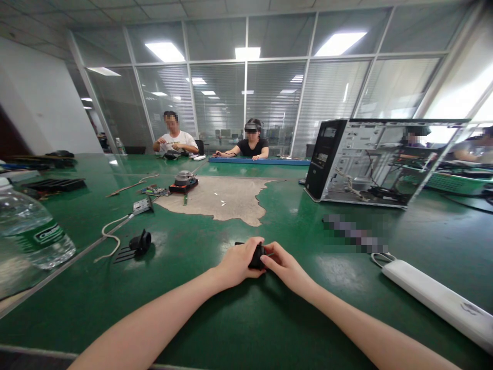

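Note:
A small black part (257, 257) is held between my two hands, low over the green table (215, 329) near the middle of the view. My left hand (238, 263) wraps round it from the left, and my right hand (280, 263) pinches its right side with thumb and fingertips. The fingers cover much of the part, so its full shape cannot be made out. A black edge also shows just behind my left hand.
At the left are a water bottle (34, 226), a black round-ended part (140, 242) and a metal bracket with a cable (142, 205). An open computer case (331, 159) and a white power strip (435, 298) lie right. Two people sit across the table.

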Available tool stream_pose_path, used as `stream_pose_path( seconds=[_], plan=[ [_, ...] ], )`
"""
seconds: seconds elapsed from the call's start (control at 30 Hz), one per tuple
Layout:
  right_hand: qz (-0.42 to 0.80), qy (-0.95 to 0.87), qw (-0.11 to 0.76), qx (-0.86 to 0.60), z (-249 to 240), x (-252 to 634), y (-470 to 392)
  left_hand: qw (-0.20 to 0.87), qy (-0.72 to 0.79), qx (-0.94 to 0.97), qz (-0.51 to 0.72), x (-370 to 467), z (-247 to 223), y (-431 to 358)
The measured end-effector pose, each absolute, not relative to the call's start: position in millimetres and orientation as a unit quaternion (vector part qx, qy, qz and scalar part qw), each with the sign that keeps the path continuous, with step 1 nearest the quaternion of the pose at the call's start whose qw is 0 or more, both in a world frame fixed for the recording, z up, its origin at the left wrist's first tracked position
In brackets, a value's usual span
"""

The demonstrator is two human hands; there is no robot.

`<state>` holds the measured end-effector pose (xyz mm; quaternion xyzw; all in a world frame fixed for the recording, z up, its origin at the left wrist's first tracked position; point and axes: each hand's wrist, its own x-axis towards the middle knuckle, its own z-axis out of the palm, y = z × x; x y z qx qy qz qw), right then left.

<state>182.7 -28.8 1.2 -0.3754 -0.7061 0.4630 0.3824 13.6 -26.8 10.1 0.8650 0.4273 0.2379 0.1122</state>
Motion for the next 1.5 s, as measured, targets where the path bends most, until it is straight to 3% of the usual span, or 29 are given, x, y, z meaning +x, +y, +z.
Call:
stream_pose_path(
  seconds=[0.23,0.57,0.77,1.07,1.33,1.5],
  plan=[
    [0.418,-0.726,0.406,-0.366,13.1,182.6,-39.8,0.107,0.439,0.863,0.226,14.4,10.9,-28.4],
    [0.459,-0.708,0.381,-0.377,6.8,181.4,-33.4,0.086,0.427,0.871,0.227,13.9,8.5,-27.0],
    [0.37,-0.746,0.415,-0.367,12.1,182.1,-40.1,0.087,0.431,0.869,0.229,13.7,9.2,-28.9],
    [0.476,-0.702,0.379,-0.37,2.2,182.2,-29.6,0.089,0.434,0.869,0.223,14.5,9.1,-28.0],
    [0.376,-0.75,0.408,-0.36,10.1,181.7,-38.1,0.085,0.435,0.867,0.226,13.9,8.1,-27.6],
    [0.436,-0.705,0.401,-0.391,3.5,179.5,-29.8,0.078,0.432,0.869,0.228,13.6,7.1,-26.8]
  ],
)
